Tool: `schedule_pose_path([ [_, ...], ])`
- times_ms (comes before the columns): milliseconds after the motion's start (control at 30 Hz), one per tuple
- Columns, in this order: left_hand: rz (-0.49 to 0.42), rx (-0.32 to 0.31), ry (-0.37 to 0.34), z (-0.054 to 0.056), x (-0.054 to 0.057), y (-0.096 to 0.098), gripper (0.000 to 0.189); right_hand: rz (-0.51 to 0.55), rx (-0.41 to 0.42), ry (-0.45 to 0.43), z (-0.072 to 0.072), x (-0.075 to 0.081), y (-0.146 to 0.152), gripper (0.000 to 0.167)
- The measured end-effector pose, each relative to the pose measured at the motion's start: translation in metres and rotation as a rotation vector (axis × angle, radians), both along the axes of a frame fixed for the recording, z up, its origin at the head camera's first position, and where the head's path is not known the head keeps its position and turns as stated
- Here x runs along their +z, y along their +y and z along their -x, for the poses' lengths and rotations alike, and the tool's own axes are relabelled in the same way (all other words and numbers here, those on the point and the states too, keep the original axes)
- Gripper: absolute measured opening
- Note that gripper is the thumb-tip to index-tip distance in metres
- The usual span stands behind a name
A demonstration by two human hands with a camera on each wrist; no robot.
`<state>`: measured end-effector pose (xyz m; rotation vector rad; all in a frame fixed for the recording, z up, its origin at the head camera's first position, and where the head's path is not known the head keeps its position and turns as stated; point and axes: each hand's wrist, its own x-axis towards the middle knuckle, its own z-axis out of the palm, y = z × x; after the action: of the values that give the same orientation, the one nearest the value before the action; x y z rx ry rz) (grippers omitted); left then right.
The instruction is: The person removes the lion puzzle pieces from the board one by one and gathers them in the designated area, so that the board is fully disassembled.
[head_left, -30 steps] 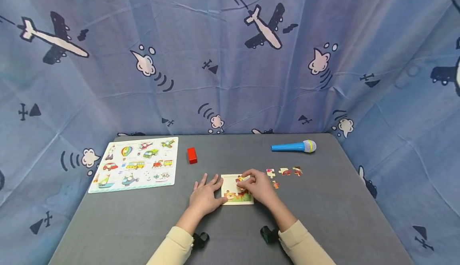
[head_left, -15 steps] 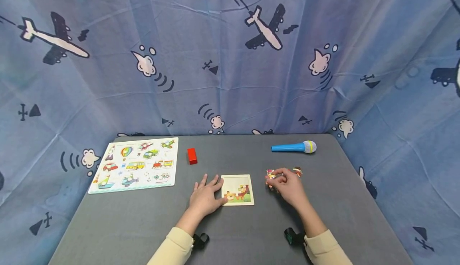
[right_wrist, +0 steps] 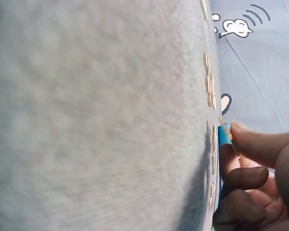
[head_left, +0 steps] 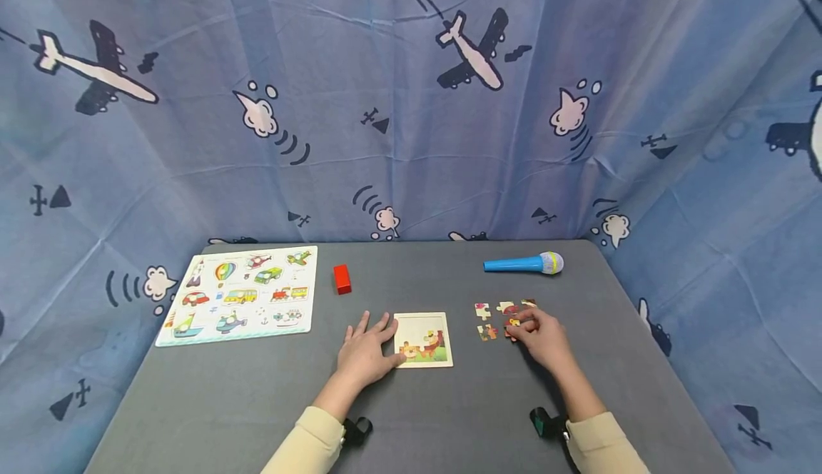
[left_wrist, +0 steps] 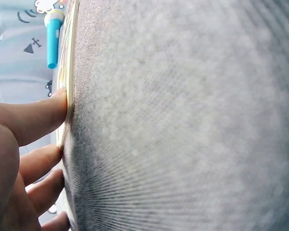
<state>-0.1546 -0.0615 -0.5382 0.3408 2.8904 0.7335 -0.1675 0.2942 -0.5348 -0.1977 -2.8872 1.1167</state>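
My left hand (head_left: 367, 355) lies with its fingers spread at the left side of a small puzzle board (head_left: 411, 323). Its thumb (left_wrist: 45, 113) rests on the board's near left corner, and a fingertip touches the left edge. Some pieces with cartoon animals sit in the board's lower part. To the right, my right hand (head_left: 542, 335) pinches a puzzle piece (right_wrist: 223, 126) between thumb and index finger, above the table. Loose puzzle pieces lie around it: a pink-and-white one (head_left: 482, 310), a red one (head_left: 506, 308), one partly covered at the back (head_left: 529, 303) and an orange one (head_left: 487, 332).
A blue toy microphone (head_left: 523, 264) lies behind the loose pieces. A red block (head_left: 342, 279) stands behind the left hand. The large vehicle picture board (head_left: 240, 292) covers the table's back left. A patterned curtain (head_left: 411, 103) hangs behind the grey table (head_left: 411, 424).
My right hand has moved from the puzzle board to the right, carrying a puzzle piece, and is now over the loose pieces. The left hand has stayed at the board.
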Motion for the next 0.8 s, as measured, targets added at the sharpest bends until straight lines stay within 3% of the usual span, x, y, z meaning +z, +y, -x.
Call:
schedule_pose_path([
  [333,0.010,-0.006,-0.005,0.001,-0.001,0.001,0.073,-0.090,-0.001,-0.041,0.003,0.002,0.003,0.029],
  [600,0.013,-0.005,-0.009,0.001,0.000,0.001,0.074,-0.080,0.052,-0.016,0.006,0.036,-0.012,0.040],
  [800,0.008,-0.001,-0.014,0.001,-0.001,0.000,0.074,-0.005,0.118,0.004,0.006,0.055,-0.040,0.040],
])
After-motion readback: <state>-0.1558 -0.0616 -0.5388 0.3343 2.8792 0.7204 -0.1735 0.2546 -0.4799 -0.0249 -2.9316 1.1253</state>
